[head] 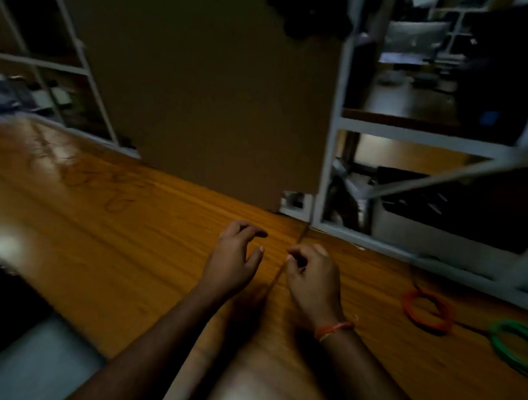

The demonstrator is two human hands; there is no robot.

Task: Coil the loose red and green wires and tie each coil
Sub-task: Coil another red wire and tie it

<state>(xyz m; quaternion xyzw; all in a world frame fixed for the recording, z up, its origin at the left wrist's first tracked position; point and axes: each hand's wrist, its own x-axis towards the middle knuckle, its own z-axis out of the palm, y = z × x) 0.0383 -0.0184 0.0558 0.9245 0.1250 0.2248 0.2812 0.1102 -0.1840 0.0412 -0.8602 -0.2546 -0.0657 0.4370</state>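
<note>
Risk I see: thin dark strand (278, 274) at frame centre, hard to see, could slip from right hand (312, 276) fingers pinching it. Left hand (233, 260) relaxed, holding nothing. Red coil (426, 311) and green coil (518, 348) lie lower right on worktop (96, 250), round, well apart from hands; ties not discernible.

Two coils lying flat on the table
Red coil (427, 310) sitting at 4 o'clock, green coil (517, 347) lying just beside it, further right.

Workshop: wooden bench (96, 250), metal racks (335, 142), stored equipment (443, 212).
</note>
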